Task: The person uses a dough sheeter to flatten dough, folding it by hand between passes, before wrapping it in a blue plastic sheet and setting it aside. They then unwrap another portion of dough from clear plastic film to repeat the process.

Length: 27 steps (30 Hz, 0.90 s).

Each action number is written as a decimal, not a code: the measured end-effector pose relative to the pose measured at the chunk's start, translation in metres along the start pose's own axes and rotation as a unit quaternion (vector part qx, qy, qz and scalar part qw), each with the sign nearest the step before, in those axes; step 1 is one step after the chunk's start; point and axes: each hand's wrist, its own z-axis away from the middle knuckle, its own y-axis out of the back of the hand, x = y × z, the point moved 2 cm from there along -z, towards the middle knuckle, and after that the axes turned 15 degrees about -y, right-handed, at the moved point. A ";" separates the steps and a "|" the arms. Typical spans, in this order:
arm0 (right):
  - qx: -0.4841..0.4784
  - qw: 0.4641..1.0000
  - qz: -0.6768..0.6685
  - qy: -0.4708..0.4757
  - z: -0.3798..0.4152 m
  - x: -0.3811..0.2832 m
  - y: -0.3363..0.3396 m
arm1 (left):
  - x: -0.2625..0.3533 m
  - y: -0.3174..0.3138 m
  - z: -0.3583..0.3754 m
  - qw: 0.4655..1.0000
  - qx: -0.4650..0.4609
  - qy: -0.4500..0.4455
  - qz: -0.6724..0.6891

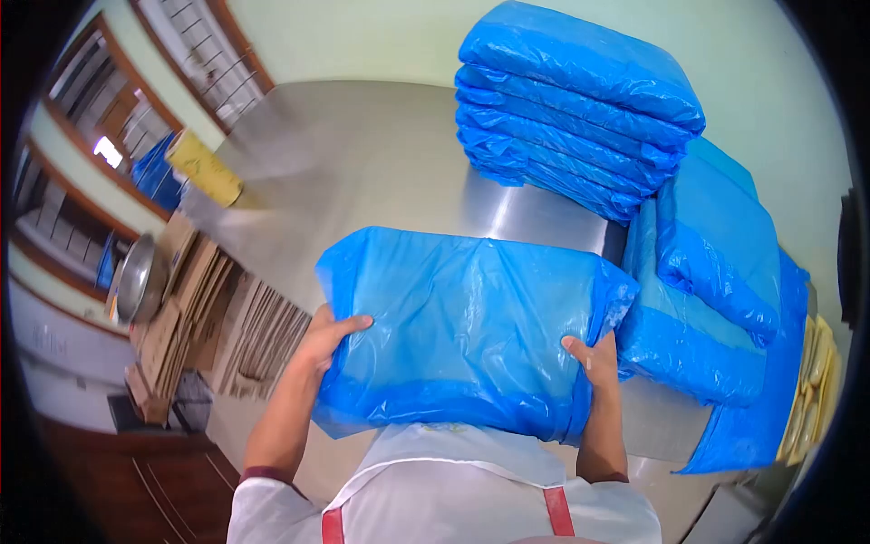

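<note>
Between my two hands is a flat, rectangular package wrapped in blue plastic (462, 326), held in front of my body at the near side of the steel table. My left hand (328, 337) grips its left end, thumb on top and fingers hidden underneath. At the right end, my right hand (594, 355) clasps it the same way, the thumb pressing on the upper face. What lies inside the wrap cannot be made out. Close to my right hand, another blue-wrapped package (693, 349) lies on the table.
A tall stack of blue-wrapped packages (580, 100) stands at the back of the steel table (362, 145). More packages (725, 245) lie at the right. A yellow roll (205, 168) stands at the left edge. Flattened cardboard (258, 335) and a metal bowl (142, 276) are beyond it.
</note>
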 end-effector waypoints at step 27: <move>0.219 0.750 0.624 0.016 -0.251 -0.005 -0.200 | -0.110 0.114 -0.002 0.927 -0.244 0.200 0.205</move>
